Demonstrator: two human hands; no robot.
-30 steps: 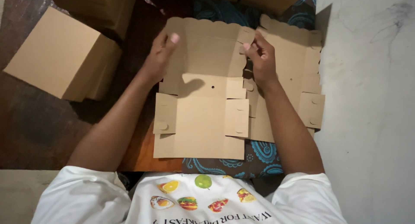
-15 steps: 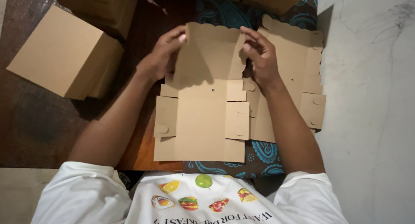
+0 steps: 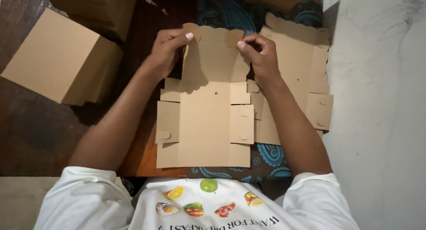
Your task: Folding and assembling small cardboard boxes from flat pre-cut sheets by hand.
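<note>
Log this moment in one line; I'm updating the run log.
left hand: grips flap | right hand: grips flap | flap: raised | blank: flat

A home-based packing spot is being suggested: flat cardboard blanks [image 3: 293, 74] are being laid over a patterned cloth [image 3: 230, 17], folded boxes [image 3: 57, 57] are being kept at ten o'clock, a pale wall [image 3: 377, 110] at three.

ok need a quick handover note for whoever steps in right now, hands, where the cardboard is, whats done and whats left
Left hand: pinching the left corner of the far scalloped flap of the flat box blank.
Right hand: pinching that flap's right corner.
The flap is lifted toward upright; the rest of the blank lies flat on the table.
Done: a finished box sits at the left.
Left: side flaps unfolded; more flat blanks lie under and to the right.
</note>
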